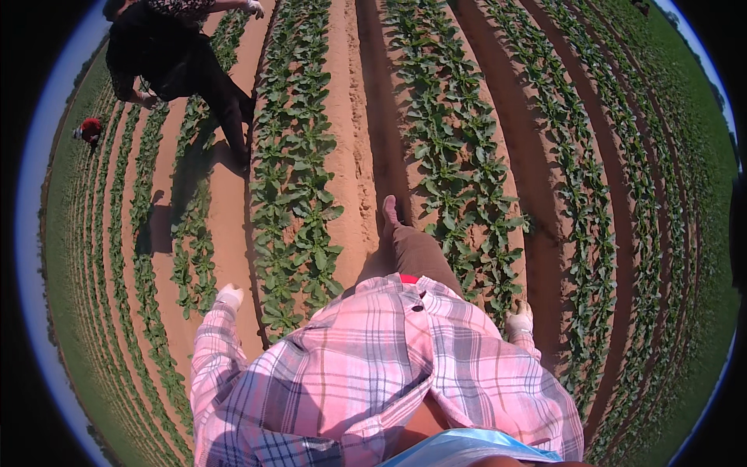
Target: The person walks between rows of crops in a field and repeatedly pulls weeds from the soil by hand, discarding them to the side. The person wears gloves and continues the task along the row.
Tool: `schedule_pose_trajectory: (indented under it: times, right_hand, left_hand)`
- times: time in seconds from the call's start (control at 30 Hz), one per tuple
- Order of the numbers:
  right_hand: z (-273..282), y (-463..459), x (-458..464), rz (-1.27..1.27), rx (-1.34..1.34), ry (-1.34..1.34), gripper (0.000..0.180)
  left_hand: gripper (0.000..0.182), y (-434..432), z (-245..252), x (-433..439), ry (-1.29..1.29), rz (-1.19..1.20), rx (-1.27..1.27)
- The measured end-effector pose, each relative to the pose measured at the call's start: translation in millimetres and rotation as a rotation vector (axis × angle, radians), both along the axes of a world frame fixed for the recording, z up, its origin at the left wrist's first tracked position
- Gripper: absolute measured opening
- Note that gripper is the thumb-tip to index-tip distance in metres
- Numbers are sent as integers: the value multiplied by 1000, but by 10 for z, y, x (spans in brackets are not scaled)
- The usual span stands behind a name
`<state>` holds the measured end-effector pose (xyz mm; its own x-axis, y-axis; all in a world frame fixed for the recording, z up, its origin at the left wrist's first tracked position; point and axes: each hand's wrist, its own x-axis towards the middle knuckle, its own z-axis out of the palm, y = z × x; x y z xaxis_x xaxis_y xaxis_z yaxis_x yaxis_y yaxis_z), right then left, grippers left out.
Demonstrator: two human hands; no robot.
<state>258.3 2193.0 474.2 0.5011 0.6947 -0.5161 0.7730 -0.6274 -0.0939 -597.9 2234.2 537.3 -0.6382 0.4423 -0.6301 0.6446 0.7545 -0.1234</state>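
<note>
My left hand point(231, 296), in a pale glove, hangs out to the left over bare soil beside a row of leafy green plants point(195, 257). Its fingers look curled, but whether anything is in them is hidden. On the other side, my right hand point(519, 322), also in a pale glove, hangs at the edge of a double plant row point(467, 157). Its fingertips are bent and partly soiled, and the palm is turned out of sight. A second double row of plants point(297, 175) runs ahead of me on the left.
My foot point(390, 211) is in the furrow point(379, 128) between the two nearest rows. A person in dark clothes point(175, 64) with gloved hands is ahead on the left. Farther left, someone in red point(90, 129) is low among the rows. More planted rows point(575, 175) run on the right.
</note>
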Motion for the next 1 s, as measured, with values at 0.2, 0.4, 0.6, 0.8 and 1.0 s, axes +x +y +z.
schedule_pose_trajectory:
  times: [0.2,0.4,0.6,0.8,1.0]
  right_hand:
    - [-142,1150,-287,11,-90,108,79]
    - [-306,2597,-600,40,22,190,96]
    - [-338,3856,-807,223,-206,284,99]
    - [-491,5290,-934,360,-165,287,96]
    - [-716,5968,-926,361,-100,254,92]
  left_hand:
    - [38,2639,959,1074,-121,-239,474]
    - [37,5020,2373,1589,-160,-496,478]
    - [39,5783,3003,1052,135,-441,343]
    - [44,4031,3220,-242,427,-98,-107]
    - [42,1847,3517,-1127,345,-317,-1074]
